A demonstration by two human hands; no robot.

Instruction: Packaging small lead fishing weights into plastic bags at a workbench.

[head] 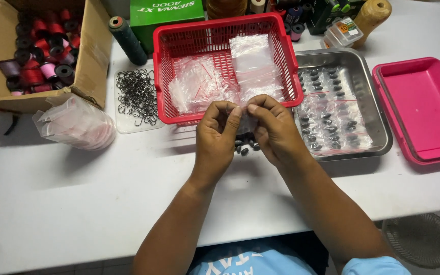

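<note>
Left hand [217, 135] and right hand [276, 130] pinched 1 small clear bag [246, 125] of dark sinkers, near the red basket [281, 66].

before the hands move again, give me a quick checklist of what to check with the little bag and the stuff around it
1. Both hands on the bag: left hand and right hand pinch the small clear bag at its top edge. ok
2. Bag sealed: fingers cover the strip. cannot tell
3. Loose dark weights lie on the white table under the hands, not bagged. not ok
4. Red basket holds empty clear bags. ok
5. Steel tray holds filled bags, with room left. ok
6. Pink tray is bare inside. ok
</note>
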